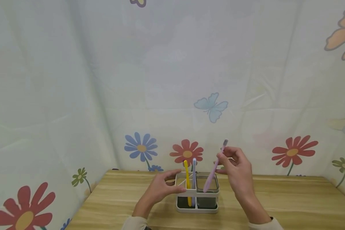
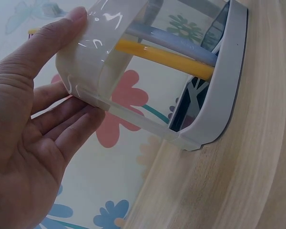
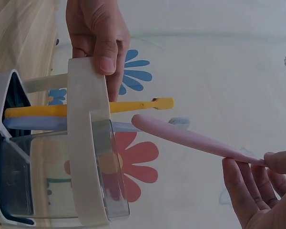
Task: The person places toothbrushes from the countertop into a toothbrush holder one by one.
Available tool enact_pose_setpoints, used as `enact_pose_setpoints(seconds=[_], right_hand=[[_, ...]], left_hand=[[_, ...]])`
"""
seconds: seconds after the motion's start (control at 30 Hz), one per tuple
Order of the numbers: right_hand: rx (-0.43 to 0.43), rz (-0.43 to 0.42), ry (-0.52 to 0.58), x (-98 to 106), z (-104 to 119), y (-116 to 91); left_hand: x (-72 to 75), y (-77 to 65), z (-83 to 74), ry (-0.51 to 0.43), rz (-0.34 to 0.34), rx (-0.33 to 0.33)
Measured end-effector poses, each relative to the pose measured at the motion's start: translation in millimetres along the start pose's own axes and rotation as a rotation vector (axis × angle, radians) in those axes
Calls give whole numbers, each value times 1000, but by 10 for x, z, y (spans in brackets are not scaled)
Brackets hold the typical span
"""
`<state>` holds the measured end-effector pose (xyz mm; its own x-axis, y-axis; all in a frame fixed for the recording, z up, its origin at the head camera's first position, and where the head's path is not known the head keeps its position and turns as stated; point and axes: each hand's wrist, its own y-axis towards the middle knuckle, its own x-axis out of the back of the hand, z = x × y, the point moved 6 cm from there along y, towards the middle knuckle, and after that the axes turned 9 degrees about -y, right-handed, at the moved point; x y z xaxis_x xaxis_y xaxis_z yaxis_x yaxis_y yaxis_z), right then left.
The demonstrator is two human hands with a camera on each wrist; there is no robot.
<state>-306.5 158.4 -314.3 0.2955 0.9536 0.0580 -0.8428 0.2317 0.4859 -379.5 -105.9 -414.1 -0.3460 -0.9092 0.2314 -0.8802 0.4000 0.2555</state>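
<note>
A white toothbrush holder (image 1: 191, 193) stands on the wooden table. My left hand (image 1: 162, 187) grips its upper band at the left end, thumb in front and fingers behind. A yellow toothbrush (image 3: 128, 107) and a pale blue toothbrush (image 1: 194, 174) stand together in a left compartment, heads up. The right side of the holder carries a clear cup (image 3: 47, 176). Between thumb and fingers, my right hand (image 1: 240, 174) pinches a pink toothbrush (image 3: 186, 138) near its neck. That brush tilts with its head up and right; its handle end is beside the holder's top, outside the compartments.
The wooden table (image 1: 118, 204) reaches back to a hanging cloth (image 1: 161, 80) printed with flowers and butterflies. More of this cloth closes off the left and right sides.
</note>
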Motion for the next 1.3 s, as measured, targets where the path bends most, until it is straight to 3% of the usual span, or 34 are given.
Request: enact_pose_setpoints(seconds=[0.33, 0.83, 1.3], right_hand=[[14, -39, 66, -129, -28, 39], [9, -51, 43, -286, -125, 2], [-17, 13, 37, -496, -287, -59]], left_hand=[[-13, 1, -22, -1, 6, -18], [-36, 10, 2, -3, 12, -16], [-11, -16, -9, 16, 3, -20]])
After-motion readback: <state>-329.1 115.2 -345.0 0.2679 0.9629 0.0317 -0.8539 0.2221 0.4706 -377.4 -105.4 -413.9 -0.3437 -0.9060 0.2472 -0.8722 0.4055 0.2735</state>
